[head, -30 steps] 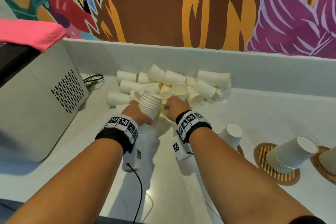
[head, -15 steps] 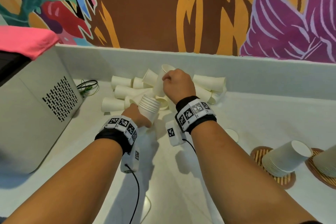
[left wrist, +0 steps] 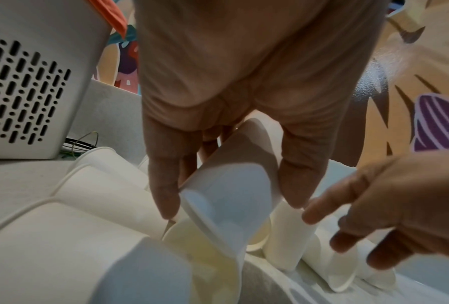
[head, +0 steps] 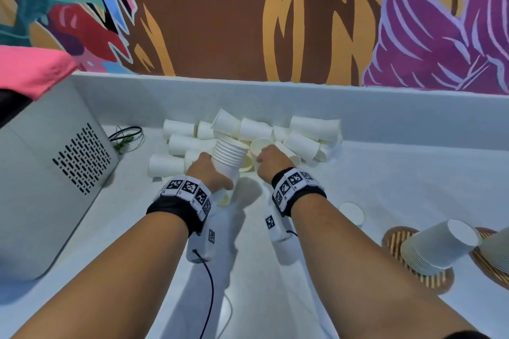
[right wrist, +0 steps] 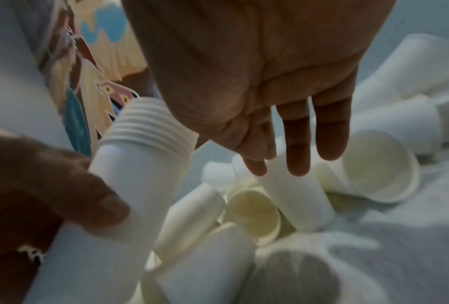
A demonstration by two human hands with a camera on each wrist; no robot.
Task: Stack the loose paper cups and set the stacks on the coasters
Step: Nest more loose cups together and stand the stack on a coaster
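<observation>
My left hand (head: 210,172) grips a tilted stack of white paper cups (head: 229,155) by its lower end, rims pointing up and away; the stack (right wrist: 145,156) shows several ridged rims in the right wrist view. My right hand (head: 269,162) is just right of it, low over the pile of loose cups (head: 303,143) lying against the back wall. Its fingers (right wrist: 297,148) are straight and hold nothing, their tips just above a cup on its side (right wrist: 298,199). On a striped round coaster (head: 395,241) at the right stands an upside-down stack (head: 438,248).
A grey vented appliance (head: 68,162) with a pink cloth (head: 30,69) on top fills the left side, and a coiled cable (head: 126,136) lies beside it. One upturned cup (head: 351,213) stands right of my right forearm. A second coaster (head: 490,263) is cut by the right edge.
My right hand lifted a cup from the pile up to the stack's mouth, then dropped back to the pile with nothing in it. The left hand kept holding the stack.
</observation>
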